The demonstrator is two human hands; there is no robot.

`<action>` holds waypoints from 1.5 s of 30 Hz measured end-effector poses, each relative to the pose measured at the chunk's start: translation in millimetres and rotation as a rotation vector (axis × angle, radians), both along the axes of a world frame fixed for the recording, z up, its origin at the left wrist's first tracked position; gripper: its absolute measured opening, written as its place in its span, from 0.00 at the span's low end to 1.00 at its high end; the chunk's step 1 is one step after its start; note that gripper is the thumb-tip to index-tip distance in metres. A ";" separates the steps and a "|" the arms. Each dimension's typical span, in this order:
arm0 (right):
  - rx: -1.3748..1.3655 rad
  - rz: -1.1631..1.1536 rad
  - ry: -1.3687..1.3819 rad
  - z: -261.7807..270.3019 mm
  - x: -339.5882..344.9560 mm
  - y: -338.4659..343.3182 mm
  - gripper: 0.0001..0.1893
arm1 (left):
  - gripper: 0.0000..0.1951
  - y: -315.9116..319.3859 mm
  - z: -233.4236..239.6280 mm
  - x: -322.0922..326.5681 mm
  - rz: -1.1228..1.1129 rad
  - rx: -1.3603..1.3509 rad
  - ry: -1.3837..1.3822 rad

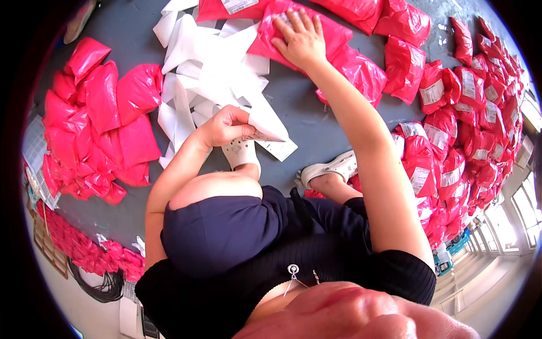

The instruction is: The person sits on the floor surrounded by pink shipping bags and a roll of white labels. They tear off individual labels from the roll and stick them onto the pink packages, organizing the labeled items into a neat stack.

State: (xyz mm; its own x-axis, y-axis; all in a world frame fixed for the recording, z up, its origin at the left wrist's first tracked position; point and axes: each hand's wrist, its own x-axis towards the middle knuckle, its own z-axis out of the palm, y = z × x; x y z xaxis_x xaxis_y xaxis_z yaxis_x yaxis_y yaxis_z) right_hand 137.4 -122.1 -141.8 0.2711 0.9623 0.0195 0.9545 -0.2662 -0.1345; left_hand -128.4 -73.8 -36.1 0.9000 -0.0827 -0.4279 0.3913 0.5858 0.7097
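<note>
My left hand [228, 127] pinches the end of a white paper label strip [267, 120] between thumb and fingers, above a white clog [240, 152]. A printed label [279, 148] hangs by that end. The rest of the strip lies in a loose, folded heap [211, 63] on the floor. My right hand [301, 42] rests flat, fingers spread, on a pink plastic mailer bag [332, 34]. A printed label on that bag is partly hidden beneath my fingers. Another pink bag [358, 76] lies against its near side.
A pile of pink bags [101, 123], no labels showing, lies on the grey floor [305, 114] at left. Many labelled bags [457, 127] are heaped at right. Further bags [404, 68] lie beyond my right hand. A coil of black cable [99, 284] sits at lower left.
</note>
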 end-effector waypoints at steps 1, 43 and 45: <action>-0.018 0.039 -0.020 4.8 -3.0 -2.4 0.32 | 0.13 3.5 1.6 2.3 0.017 0.006 -0.019; 0.199 -0.543 1.488 171.2 -27.4 -6.1 0.08 | 0.12 12.9 8.7 51.2 0.459 0.660 0.112; 0.327 -0.479 1.310 176.5 13.0 -5.7 0.08 | 0.13 18.1 -15.6 29.6 0.315 0.587 0.273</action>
